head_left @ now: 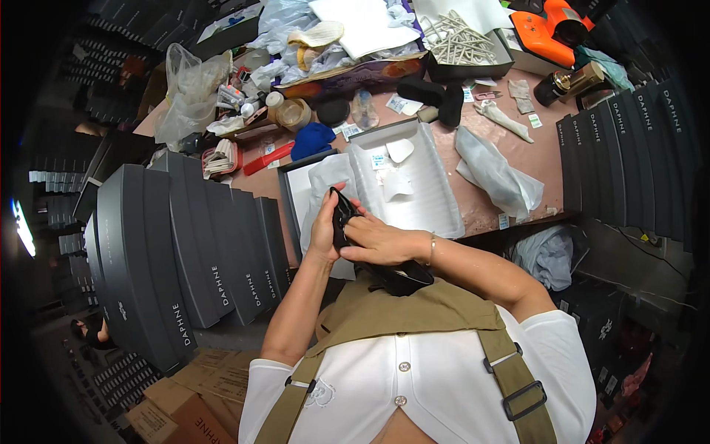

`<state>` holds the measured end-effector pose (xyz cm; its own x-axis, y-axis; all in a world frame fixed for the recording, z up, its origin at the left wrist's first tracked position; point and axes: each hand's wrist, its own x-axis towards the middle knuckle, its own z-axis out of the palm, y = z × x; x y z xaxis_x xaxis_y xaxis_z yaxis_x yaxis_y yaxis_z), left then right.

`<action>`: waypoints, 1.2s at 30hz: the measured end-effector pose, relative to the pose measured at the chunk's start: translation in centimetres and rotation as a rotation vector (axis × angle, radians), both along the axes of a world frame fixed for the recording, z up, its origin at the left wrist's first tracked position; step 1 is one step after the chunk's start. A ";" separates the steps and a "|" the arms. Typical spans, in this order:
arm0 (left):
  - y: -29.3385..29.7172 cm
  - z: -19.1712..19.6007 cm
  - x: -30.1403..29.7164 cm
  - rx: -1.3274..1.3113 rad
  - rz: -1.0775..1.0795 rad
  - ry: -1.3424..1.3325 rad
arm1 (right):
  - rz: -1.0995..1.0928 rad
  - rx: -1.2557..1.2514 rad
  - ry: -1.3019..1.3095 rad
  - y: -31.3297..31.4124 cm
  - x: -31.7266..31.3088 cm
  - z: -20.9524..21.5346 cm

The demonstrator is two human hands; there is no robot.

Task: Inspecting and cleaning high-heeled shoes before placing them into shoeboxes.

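A glossy black pointed shoe (pixel 408 282) is in my two hands, just above my apron and the near table edge. My left hand (pixel 324 231) wraps around the shoe's toe end from the left. My right hand (pixel 384 241) lies across the shoe's upper, its fingers bent at the opening; the fingertips are partly hidden. Beyond the hands lies an open grey shoe box (pixel 442 176) lined with white padding, with small paper pieces in it. Beside it sits another grey tray (pixel 296 194) with crumpled white tissue (pixel 329 174).
A white tissue-wrapped bundle (pixel 497 174) lies right of the box. Stacked grey shoe boxes stand left (pixel 148 244) and right (pixel 629 148). At the back are a box of white sticks (pixel 462 41), an orange tape dispenser (pixel 543 37), a blue cloth (pixel 313 140) and jars (pixel 293 115).
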<state>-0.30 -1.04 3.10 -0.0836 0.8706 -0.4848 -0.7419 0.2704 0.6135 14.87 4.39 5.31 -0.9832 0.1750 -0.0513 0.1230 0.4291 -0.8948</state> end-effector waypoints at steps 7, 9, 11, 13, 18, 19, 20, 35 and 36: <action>0.3 2.1 0.9 -0.007 0.073 0.070 | 0.043 -0.184 0.062 -1.6 6.3 4.9; -1.6 1.4 1.8 -0.119 0.232 -0.032 | -0.215 -0.331 0.103 -2.4 6.5 4.4; -3.4 4.0 5.4 -0.230 0.242 -0.279 | -0.393 -0.419 0.036 -2.8 6.2 3.7; -3.8 3.6 6.4 -0.185 0.183 -0.273 | -0.374 -0.484 0.002 -1.9 5.9 3.2; -1.9 2.0 4.1 -0.143 0.205 -0.345 | -0.610 0.011 0.006 6.3 3.8 2.4; -1.8 1.5 3.5 -0.109 0.178 -0.377 | -0.602 0.392 -0.016 8.4 3.4 0.1; -1.2 2.3 3.7 -0.188 0.227 -0.405 | -0.584 0.767 -0.032 10.4 3.1 -3.4; -1.4 3.7 5.5 -0.170 0.300 -0.316 | -0.105 0.612 0.192 4.0 0.6 1.1; -1.7 3.4 6.0 -0.200 0.288 -0.298 | -0.136 0.618 0.156 4.1 -0.2 -0.4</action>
